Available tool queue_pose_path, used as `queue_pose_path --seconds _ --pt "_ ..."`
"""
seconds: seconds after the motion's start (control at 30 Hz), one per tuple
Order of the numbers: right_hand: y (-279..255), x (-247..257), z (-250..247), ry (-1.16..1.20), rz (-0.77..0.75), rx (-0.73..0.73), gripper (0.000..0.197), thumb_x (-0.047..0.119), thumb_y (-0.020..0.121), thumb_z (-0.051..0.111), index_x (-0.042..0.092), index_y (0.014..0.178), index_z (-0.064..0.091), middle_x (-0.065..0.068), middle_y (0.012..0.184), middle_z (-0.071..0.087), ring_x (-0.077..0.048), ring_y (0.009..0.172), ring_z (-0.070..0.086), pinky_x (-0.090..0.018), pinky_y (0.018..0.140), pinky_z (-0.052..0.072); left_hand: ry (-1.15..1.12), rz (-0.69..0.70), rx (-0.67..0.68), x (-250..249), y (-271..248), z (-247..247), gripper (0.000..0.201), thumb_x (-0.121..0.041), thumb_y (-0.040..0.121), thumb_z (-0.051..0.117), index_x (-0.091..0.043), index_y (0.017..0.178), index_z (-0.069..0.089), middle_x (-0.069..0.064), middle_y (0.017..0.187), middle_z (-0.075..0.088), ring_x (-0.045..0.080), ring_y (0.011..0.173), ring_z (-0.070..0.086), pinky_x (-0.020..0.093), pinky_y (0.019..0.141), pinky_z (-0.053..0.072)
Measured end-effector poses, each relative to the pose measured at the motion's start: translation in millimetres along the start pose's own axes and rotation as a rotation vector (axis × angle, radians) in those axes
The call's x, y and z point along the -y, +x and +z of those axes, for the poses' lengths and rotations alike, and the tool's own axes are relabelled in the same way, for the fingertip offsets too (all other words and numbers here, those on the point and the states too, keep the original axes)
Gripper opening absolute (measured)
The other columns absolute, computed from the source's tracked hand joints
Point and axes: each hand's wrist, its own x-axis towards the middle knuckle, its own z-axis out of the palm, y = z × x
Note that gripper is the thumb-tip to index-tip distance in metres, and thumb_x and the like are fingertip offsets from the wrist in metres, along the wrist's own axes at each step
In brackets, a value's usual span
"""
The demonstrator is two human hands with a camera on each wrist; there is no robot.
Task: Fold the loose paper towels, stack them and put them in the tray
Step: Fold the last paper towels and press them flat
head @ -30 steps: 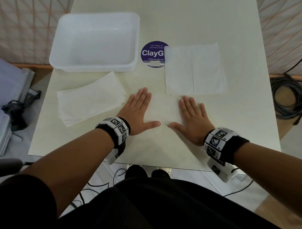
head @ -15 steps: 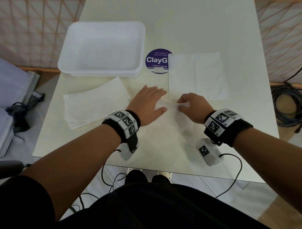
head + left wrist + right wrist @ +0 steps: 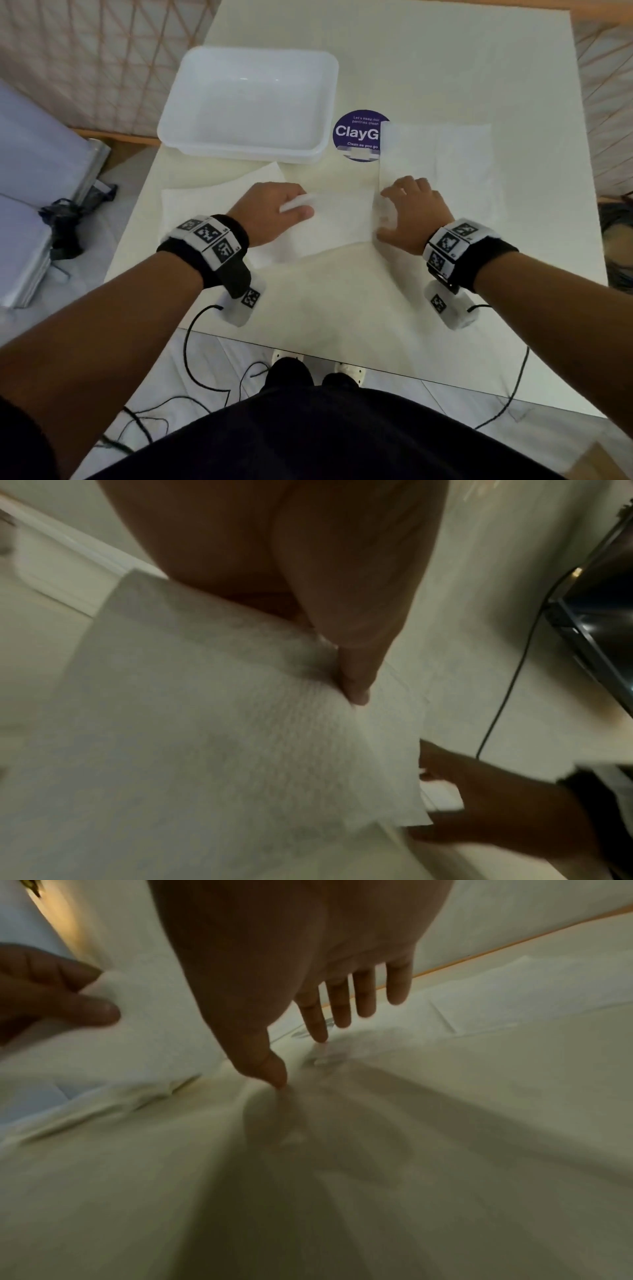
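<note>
Head view: left hand [image 3: 270, 212] pinches the folded paper towel [image 3: 335, 222]; right hand [image 3: 411, 212], fingers spread, holds nothing. Folding appears done; next, carry it onto the stack [image 3: 205, 202].

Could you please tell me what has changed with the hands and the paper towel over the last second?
Both hands lay flat on the middle paper towel. Since then the left hand has pinched its left edge, and the right hand has moved off to its right edge, fingers spread on the table. The tray, the folded stack and the unfolded towel lie as before.
</note>
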Motion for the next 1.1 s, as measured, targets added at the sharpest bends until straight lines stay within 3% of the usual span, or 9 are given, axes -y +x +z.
queue_pose_path --seconds 0.1,0.27,0.37,0.43,0.6,0.73,0.9,1.0,1.1 --pt "-1.4 3.9 8.3 -0.045 0.019 -0.116 0.053 0.039 0.081 0.057 0.014 0.127 0.052 -0.010 0.132 0.041 -0.032 0.120 0.037 -0.043 0.094 0.040 -0.036 -0.027 -0.034 14.2 -7.5 -25.7 0.018 -0.036 0.090 0.062 -0.019 0.091 0.065 0.003 0.087 0.068 0.019 0.084 0.061 0.025 0.075 0.044" --pt "6.0 7.6 9.1 0.050 0.116 -0.054 0.039 0.013 0.089 0.046 0.008 0.128 0.045 -0.014 0.126 0.043 -0.033 0.117 0.039 -0.042 0.082 0.044 -0.029 -0.059 -0.034 33.9 -11.4 -58.2 0.018 -0.035 0.091 0.062 -0.017 0.087 0.064 -0.001 0.081 0.064 0.014 0.076 0.058 0.015 0.065 0.038" --pt "9.3 8.8 6.7 0.015 0.133 -0.040 0.039 0.003 0.088 0.044 0.007 0.127 0.043 -0.014 0.124 0.046 -0.033 0.114 0.041 -0.041 0.081 0.044 -0.063 -0.076 -0.027 45.3 -9.1 -70.0 0.012 -0.034 0.091 0.062 -0.026 0.083 0.061 -0.011 0.079 0.061 0.002 0.073 0.056 0.013 0.065 0.040" --pt "8.9 11.7 4.9 0.010 0.150 -0.019 0.043 0.000 0.087 0.042 0.008 0.129 0.041 -0.014 0.124 0.049 -0.033 0.113 0.045 -0.041 0.082 0.046 -0.070 -0.107 -0.006 57.3 -4.8 -74.7 0.012 -0.035 0.090 0.063 -0.024 0.087 0.062 -0.009 0.084 0.063 0.003 0.076 0.058 0.016 0.066 0.043" --pt "-1.7 41.5 1.3 0.100 0.144 -0.025 0.045 0.002 0.086 0.041 0.013 0.129 0.039 -0.013 0.117 0.058 -0.034 0.100 0.057 -0.039 0.079 0.048 0.050 -0.151 0.102 87.1 8.0 -77.7 0.023 -0.036 0.087 0.067 -0.017 0.099 0.063 -0.003 0.097 0.064 0.017 0.088 0.059 0.026 0.071 0.042" --pt "-16.9 84.9 7.9 0.126 0.047 0.002 0.046 0.003 0.085 0.040 0.014 0.129 0.039 -0.011 0.114 0.060 -0.034 0.095 0.059 -0.040 0.076 0.050 0.107 -0.144 0.154 97.6 13.7 -81.4 0.017 -0.033 0.086 0.069 -0.020 0.092 0.060 -0.006 0.087 0.060 0.018 0.085 0.056 0.027 0.074 0.038" --pt "-34.6 128.8 25.2 0.133 -0.038 0.061 0.044 0.005 0.085 0.042 0.014 0.129 0.041 -0.010 0.111 0.060 -0.033 0.095 0.057 -0.038 0.072 0.049 0.197 -0.109 0.152 109.3 18.5 -80.0 0.027 -0.034 0.084 0.071 -0.015 0.101 0.061 -0.002 0.095 0.059 0.019 0.089 0.054 0.027 0.076 0.037" --pt "-40.5 144.9 35.1 0.179 -0.033 0.076 0.045 0.005 0.085 0.043 0.015 0.129 0.041 -0.009 0.113 0.059 -0.031 0.098 0.058 -0.040 0.076 0.050 0.210 -0.077 0.100 114.7 19.0 -71.0 0.039 -0.033 0.080 0.075 -0.015 0.110 0.057 -0.004 0.101 0.057 0.017 0.091 0.051 0.028 0.079 0.037" --pt "-46.1 153.7 39.6 0.260 -0.025 0.086 0.044 0.019 0.089 0.050 0.018 0.132 0.040 -0.007 0.116 0.059 -0.027 0.098 0.059 -0.038 0.080 0.050 0.269 -0.053 0.028 115.8 20.4 -67.5 0.058 -0.033 0.075 0.079 -0.016 0.122 0.051 0.003 0.114 0.053 0.022 0.105 0.047 0.034 0.087 0.039"
